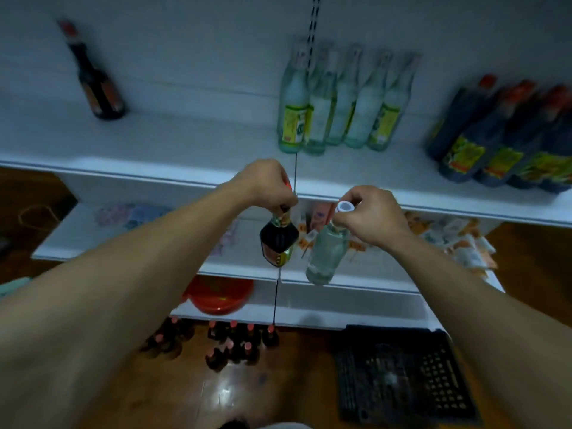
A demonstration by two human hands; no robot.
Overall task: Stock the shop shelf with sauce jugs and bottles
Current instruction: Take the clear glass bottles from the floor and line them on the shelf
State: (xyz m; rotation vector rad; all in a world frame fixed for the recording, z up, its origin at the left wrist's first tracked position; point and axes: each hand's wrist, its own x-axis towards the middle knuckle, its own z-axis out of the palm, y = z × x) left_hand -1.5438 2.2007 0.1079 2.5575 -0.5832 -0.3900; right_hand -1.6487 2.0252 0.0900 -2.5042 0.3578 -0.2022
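My left hand [267, 184] grips the neck of a dark sauce bottle [278, 241] with a red cap, hanging just in front of the white shelf [192, 144]. My right hand [370, 213] pinches the white-capped neck of a clear bottle [326, 253], which hangs tilted beside the dark one. On the shelf stand one dark sauce bottle [99, 85] at the left, a group of clear bottles with yellow labels [340, 103] in the middle and several dark jugs with yellow labels [507, 140] at the right.
Several red-capped dark bottles [223, 342] stand on the wooden floor below. A black plastic crate [402, 373] lies at the lower right. A red bowl [219, 297] sits on the bottom shelf. Packets [448, 239] lie on the middle shelf.
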